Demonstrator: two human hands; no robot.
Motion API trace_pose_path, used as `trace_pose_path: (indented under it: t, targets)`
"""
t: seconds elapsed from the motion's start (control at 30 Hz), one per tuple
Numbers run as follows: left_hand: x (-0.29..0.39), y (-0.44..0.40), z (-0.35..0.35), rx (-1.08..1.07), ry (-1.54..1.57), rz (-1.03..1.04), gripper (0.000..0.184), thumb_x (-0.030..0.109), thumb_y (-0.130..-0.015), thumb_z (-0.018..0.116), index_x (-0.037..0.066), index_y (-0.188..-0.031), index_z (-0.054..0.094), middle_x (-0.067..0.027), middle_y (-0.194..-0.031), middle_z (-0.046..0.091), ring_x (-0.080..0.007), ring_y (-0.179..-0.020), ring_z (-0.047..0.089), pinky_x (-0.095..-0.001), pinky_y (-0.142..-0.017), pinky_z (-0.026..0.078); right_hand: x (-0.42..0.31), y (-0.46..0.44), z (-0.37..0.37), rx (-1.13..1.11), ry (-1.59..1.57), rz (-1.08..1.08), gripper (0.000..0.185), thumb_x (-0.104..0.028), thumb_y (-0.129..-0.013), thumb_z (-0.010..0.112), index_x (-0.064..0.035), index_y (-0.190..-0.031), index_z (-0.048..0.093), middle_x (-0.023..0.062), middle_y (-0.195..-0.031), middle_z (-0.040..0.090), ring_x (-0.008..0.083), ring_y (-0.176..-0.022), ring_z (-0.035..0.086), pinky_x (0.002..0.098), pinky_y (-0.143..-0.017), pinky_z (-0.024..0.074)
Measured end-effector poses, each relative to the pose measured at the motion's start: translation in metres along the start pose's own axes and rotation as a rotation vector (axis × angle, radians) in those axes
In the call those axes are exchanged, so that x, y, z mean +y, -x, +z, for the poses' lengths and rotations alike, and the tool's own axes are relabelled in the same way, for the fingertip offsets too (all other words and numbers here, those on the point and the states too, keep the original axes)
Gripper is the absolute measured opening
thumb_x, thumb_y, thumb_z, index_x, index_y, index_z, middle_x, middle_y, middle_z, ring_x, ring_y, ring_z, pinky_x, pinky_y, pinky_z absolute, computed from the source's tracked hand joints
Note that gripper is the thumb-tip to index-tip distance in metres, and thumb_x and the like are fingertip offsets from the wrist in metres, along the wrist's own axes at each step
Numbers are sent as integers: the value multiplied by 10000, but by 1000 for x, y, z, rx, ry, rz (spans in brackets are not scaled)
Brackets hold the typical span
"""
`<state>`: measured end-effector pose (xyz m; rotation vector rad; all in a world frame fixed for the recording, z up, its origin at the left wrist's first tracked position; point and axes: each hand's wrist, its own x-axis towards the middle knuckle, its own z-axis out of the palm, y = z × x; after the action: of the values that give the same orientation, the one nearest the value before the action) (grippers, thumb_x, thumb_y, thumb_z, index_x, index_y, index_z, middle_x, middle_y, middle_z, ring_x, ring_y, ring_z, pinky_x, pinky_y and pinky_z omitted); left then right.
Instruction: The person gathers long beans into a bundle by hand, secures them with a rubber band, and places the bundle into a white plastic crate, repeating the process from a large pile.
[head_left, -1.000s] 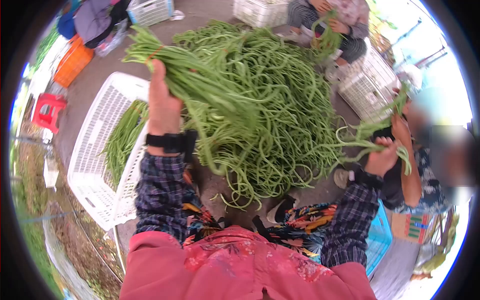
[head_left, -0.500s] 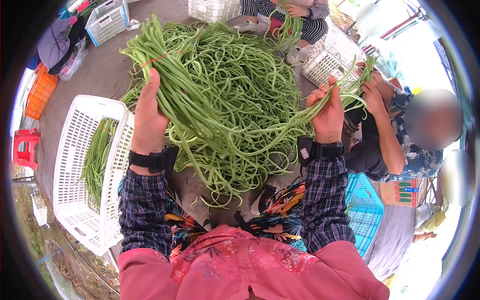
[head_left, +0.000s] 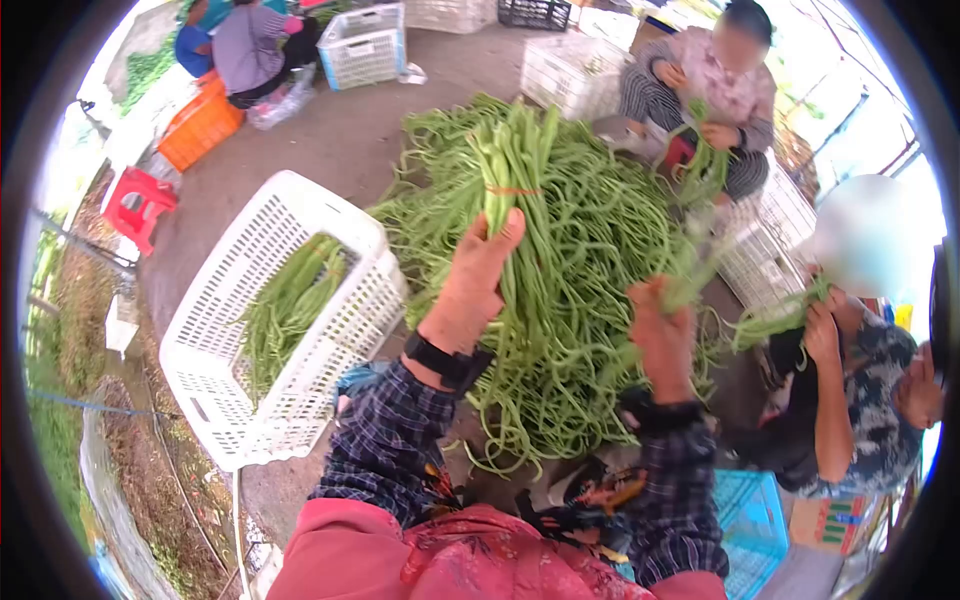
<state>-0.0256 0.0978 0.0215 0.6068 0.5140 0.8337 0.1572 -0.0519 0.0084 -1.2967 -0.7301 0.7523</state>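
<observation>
My left hand [head_left: 470, 285] is wrapped round a bundle of long green beans [head_left: 518, 165], tied near its top with a red band [head_left: 514, 190]. The bundle stands nearly upright over a big heap of loose long beans [head_left: 600, 215] on the ground. To the right, my right hand [head_left: 662, 335] is closed on a few loose beans [head_left: 690, 275], which are smeared by motion. Left of the heap, a white crate [head_left: 215, 415] holds more long beans [head_left: 290, 310].
A person [head_left: 715, 90] sits behind the heap with beans in hand, and a co-worker [head_left: 850, 390] at the right also handles beans. Around stand a blue crate [head_left: 750, 530], white crates [head_left: 575, 75], an orange crate [head_left: 200, 125] and a red stool [head_left: 138, 205].
The tied bundle has swung from slanting to nearly upright in my left hand. The beans in my right hand no longer stretch across to the bundle. The whole view has shifted.
</observation>
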Motion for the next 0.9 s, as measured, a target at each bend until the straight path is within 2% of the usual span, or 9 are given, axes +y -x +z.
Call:
trace_pose_path:
  t: [0.03, 0.07, 0.17, 0.3, 0.37, 0.57, 0.67, 0.77, 0.9]
  targets:
    - [0, 1, 5, 18, -26, -54, 518, 201, -835, 669, 17, -1255, 428, -84, -1090, 551, -165, -981, 564, -328, -778, 522, 1, 6, 16, -29, 337, -4, 372, -178, -811, 686, -57, -1115, 509, -2, -868, 565, 79, -708, 540, 205, -598, 430]
    - [-1, 2, 5, -149, -43, -23, 512, 211, -837, 669, 11, -1242, 430, -88, -1059, 550, -163, -919, 583, -310, -667, 538, 7, 9, 28, -47, 289, -64, 454, -186, -776, 722, -50, -1144, 494, 12, -923, 574, 90, -802, 545, 226, -678, 443]
    - [-28, -5, 6, -308, -83, 53, 556, 227, -847, 657, -4, -1282, 398, -76, -1036, 558, -155, -945, 574, -296, -728, 516, 13, 16, 63, -179, 120, -185, 591, -107, -722, 751, -12, -1216, 441, 58, -1069, 576, 139, -1033, 523, 293, -886, 427]
    - [-31, 6, 22, -304, -174, 78, 572, 203, -846, 657, -16, -1298, 382, -71, -1029, 574, -142, -970, 565, -271, -801, 485, 25, 13, 68, -297, -51, -132, 596, -65, -732, 716, 10, -1237, 406, 69, -1089, 571, 143, -1015, 534, 296, -863, 441]
    - [-25, 6, 21, -461, -291, 93, 582, 212, -868, 624, -18, -1329, 354, -94, -1171, 538, -164, -1095, 509, -291, -932, 413, 13, 14, 65, -222, 231, -110, 622, -73, -733, 718, 11, -1252, 388, 81, -1111, 559, 151, -1022, 539, 299, -859, 447]
    - [-2, 11, 17, -533, -591, 177, 651, 230, -779, 728, -37, -1281, 412, -89, -1094, 580, -171, -998, 554, -279, -865, 449, 0, 19, 55, -292, 238, -235, 571, 5, -721, 685, -9, -1229, 424, 62, -1085, 567, 128, -967, 556, 281, -829, 469]
    - [16, 26, 27, -520, -975, 146, 666, 354, -742, 745, -42, -1212, 489, -80, -1070, 562, -154, -952, 529, -275, -791, 447, -16, 29, 52, -335, 64, -99, 568, 43, -710, 667, -9, -1227, 439, 31, -1068, 577, 92, -941, 565, 247, -793, 482]
    - [28, 28, 23, -576, -1290, 316, 779, 460, -672, 772, -34, -1210, 501, -127, -1105, 521, -201, -1037, 496, -344, -876, 426, -28, 35, 48, -356, -78, -43, 580, 51, -700, 671, -11, -1228, 439, 27, -1062, 580, 93, -941, 566, 251, -798, 482]
    - [18, 24, 20, -732, -883, 479, 811, 463, -707, 737, -11, -1286, 424, -135, -1166, 482, -259, -1128, 468, -363, -950, 388, -31, 38, 52, -395, -85, -44, 591, 48, -691, 681, -10, -1226, 438, 25, -1062, 581, 93, -941, 568, 249, -803, 479]
